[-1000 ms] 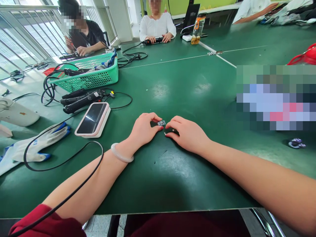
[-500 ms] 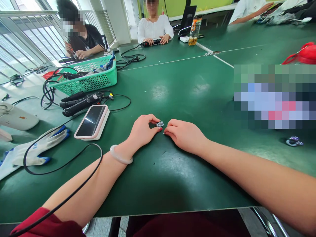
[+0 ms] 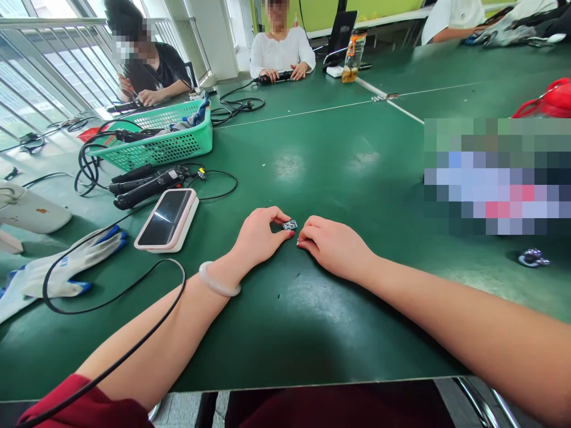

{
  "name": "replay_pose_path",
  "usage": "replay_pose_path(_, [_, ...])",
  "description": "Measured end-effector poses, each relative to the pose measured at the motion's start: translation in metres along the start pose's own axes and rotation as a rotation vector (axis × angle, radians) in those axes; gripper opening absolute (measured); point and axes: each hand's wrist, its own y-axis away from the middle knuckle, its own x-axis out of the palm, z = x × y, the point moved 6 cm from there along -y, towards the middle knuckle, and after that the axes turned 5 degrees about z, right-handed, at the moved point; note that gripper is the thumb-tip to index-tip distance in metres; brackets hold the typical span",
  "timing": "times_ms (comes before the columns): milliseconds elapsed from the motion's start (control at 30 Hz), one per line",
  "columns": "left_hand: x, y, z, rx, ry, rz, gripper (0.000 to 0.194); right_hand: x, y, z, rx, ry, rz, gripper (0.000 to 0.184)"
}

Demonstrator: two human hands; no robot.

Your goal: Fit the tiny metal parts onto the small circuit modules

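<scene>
Between the thumb and fingertips of my left hand is a small rectangular piece with a black-and-white pattern; what kind of thing it is, I cannot make out. Just to its right, my right hand is closed in a pinch, its fingertips a short gap away from the piece. A tiny pale speck shows at those fingertips, too small to name. Both hands rest low over the green table. A pale bangle circles my left wrist.
A phone, black corded tools, a green basket and work gloves lie left. One black cable crosses my left forearm. A shiny purple-silver object lies right. Across the table sit people and a bottle.
My hands hold nearly the same pose, the patterned piece still in my left fingers. The whole view has shifted very slightly.
</scene>
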Motion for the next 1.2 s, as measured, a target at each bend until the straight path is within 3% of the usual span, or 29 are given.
replay_pose_path(233, [0.0004, -0.0012, 0.0009, 0.006, -0.006, -0.008, 0.016, -0.0049, 0.0005, -0.0022, 0.052, 0.010, -0.057, 0.025])
replay_pose_path(367, [0.0006, -0.0011, 0.0002, -0.001, -0.006, -0.001, 0.013, -0.0029, -0.0027, -0.0026, 0.045, 0.039, -0.040, 0.017])
replay_pose_path(1067, [0.0015, -0.0005, -0.0015, 0.026, -0.004, 0.012, 0.015, 0.0000, -0.0073, -0.0023, -0.117, 0.179, 0.019, 0.019])
replay_pose_path(1200, [0.0018, -0.0002, -0.0015, 0.028, -0.001, 0.017, 0.015, -0.0021, -0.0071, -0.0028, -0.123, 0.168, -0.032, 0.020])
